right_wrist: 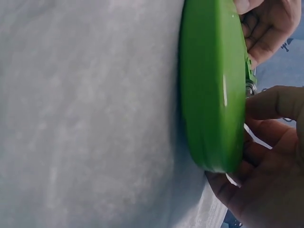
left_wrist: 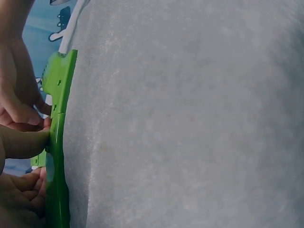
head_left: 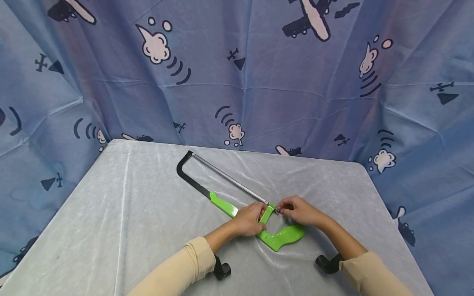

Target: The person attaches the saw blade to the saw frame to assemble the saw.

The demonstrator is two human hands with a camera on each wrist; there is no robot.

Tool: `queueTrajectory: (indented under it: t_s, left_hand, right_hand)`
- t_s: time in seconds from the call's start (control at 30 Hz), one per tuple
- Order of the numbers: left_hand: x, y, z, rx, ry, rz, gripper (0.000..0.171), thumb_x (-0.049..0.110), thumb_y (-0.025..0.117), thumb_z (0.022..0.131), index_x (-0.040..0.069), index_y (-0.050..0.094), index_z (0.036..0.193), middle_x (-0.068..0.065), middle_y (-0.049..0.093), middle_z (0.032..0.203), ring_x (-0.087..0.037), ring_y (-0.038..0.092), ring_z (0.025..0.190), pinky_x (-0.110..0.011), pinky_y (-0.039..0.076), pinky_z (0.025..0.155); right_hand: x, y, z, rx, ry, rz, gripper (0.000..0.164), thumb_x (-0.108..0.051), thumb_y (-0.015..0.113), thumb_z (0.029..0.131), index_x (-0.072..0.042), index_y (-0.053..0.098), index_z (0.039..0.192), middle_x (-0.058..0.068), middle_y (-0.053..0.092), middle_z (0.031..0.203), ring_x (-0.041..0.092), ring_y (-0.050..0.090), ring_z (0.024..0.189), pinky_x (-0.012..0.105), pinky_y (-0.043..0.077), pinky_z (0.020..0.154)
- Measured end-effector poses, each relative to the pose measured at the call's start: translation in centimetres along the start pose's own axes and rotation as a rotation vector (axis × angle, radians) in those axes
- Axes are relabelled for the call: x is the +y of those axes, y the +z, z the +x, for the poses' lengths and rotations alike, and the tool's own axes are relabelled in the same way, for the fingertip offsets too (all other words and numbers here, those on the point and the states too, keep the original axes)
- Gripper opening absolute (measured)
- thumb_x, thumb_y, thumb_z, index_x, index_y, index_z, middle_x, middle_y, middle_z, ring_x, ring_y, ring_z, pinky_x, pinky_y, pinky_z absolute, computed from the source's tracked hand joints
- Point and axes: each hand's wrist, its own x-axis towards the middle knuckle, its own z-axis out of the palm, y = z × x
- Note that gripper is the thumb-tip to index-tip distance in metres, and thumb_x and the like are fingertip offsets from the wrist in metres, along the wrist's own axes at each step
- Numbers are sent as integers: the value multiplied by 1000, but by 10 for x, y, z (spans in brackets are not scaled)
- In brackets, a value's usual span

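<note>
A hacksaw (head_left: 223,204) with a green handle and a black front bow lies flat on the table, its silver blade bar (head_left: 231,179) facing the far side. My left hand (head_left: 249,220) grips the green frame where the handle loop begins. At the near end of the bar, my right hand (head_left: 300,212) pinches a small metal tightening nut (head_left: 277,210), mostly covered by the fingertips. The right wrist view shows the rounded handle end (right_wrist: 211,95) in front of the right fingers. Seen from the left wrist, the green frame (left_wrist: 57,166) stands beside my left thumb.
A pale grey cloth (head_left: 155,238) covers the table. Black wrist-camera mounts sit under the left forearm (head_left: 222,270) and the right forearm (head_left: 327,264). Behind the table's far edge hangs a blue curtain (head_left: 207,49) printed with planes and clouds.
</note>
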Motion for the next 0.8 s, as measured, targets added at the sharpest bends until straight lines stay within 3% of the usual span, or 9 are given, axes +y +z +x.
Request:
queueTrajectory:
  t_s: [0.3, 0.5, 0.8]
  left_hand:
    - [1, 0, -1, 5, 0, -2, 38, 13, 76, 79, 11, 59, 113, 6, 52, 89, -4, 46, 79, -22, 38, 72]
    - [2, -1, -2, 9, 7, -9, 36, 11, 76, 78, 11, 59, 110, 5, 52, 88, -4, 46, 78, -21, 38, 70]
    - [1, 0, -1, 14, 10, 1, 37, 12, 75, 78, 11, 60, 111, 6, 52, 88, -3, 46, 78, -21, 38, 70]
  right_hand:
    - [-5, 4, 3, -37, 2, -74, 2, -1, 63, 85, 1, 63, 85, -2, 53, 71, 9, 48, 64, 23, 40, 57]
    - [-9, 6, 5, -31, 13, -132, 17, -9, 70, 83, -7, 56, 74, -6, 47, 65, 8, 45, 59, 22, 37, 55]
    - [-11, 10, 7, 6, 56, -154, 23, -15, 71, 82, -10, 52, 69, -6, 45, 62, 9, 43, 58, 24, 34, 53]
